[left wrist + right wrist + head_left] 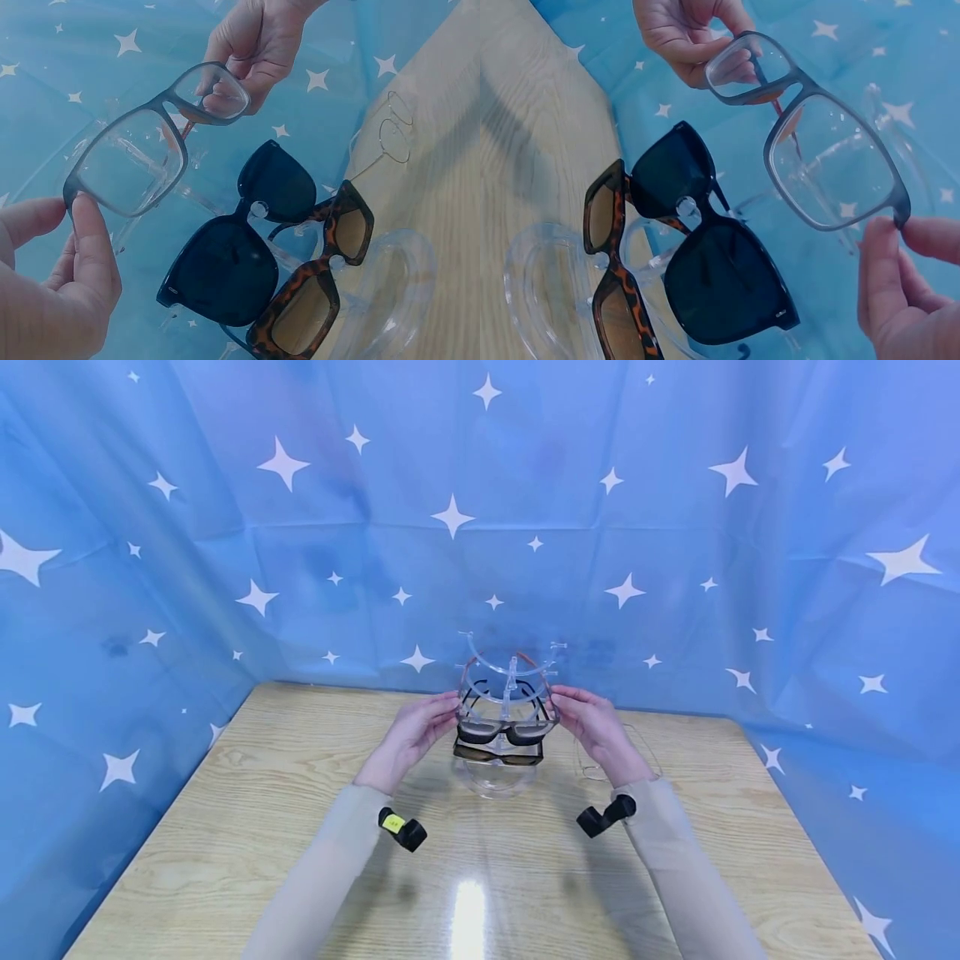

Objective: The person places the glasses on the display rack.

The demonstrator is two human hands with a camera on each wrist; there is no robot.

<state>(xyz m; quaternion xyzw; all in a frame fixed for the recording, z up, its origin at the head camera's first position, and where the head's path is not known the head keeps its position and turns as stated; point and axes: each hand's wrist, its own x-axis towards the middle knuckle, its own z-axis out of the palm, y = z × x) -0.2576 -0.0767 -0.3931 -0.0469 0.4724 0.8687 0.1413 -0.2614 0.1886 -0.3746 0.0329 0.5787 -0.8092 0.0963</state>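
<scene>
A pair of eyeglasses [163,100] with a grey frame and clear lenses is held between both hands, over the upper part of a clear plastic display stand [495,793]. My left hand [420,727] pinches one front corner between thumb and fingers; my right hand [592,722] pinches the opposite corner. The eyeglasses' temples extend back, reddish in part. Just below them, black sunglasses [724,277] with dark lenses rest on the stand. Lower still sit tortoiseshell sunglasses [292,307] with brown lenses. Clear curved arms of the stand rise behind the eyeglasses.
Thin wire-rimmed glasses [380,135] lie on the wooden table [300,827], right of the stand and partly behind my right forearm. A blue curtain with white stars [675,527] hangs behind the table's back edge. Black wrist bands [607,814] circle both sleeves.
</scene>
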